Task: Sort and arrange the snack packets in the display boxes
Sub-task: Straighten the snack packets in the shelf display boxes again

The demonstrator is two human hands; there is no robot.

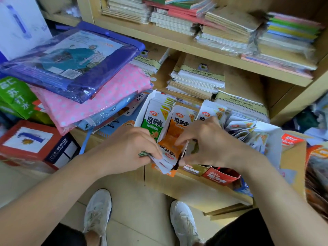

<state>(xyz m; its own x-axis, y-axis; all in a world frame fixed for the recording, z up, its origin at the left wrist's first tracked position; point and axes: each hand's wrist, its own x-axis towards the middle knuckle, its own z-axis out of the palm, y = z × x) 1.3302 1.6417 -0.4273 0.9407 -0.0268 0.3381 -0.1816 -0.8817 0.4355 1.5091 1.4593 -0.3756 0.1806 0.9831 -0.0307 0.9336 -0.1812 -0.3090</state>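
Snack packets [154,121] stand upright in narrow display boxes [142,112] set side by side on a cardboard carton [186,189], below a shelf [177,41] stacked with notebooks [197,75]. The task is judged about midway. The green packets at the left fill their box in a neat row. The orange packets [179,128] beside them are partly ranked. A third row [211,112] stands behind the right hand. Further right, loose packets [248,132] lie fanned and tilted, not yet squared up, and a red box [220,175] at the near edge shows little of its contents. The left hand [127,150] hovers at the near end of the green and orange boxes, back upward, its fingers [152,153] curled round a small bundle [165,162] of packets held flat together. The right hand [213,144] arches over the orange box from the right, wrist raised. Its fingers [182,141] are bent downward with the tips on the orange packets, and the thumb is close to the end of the bundle. Whether these fingers actually pinch a packet cannot be told. The work left appears to be seating the bundle and straightening the fanned packets.
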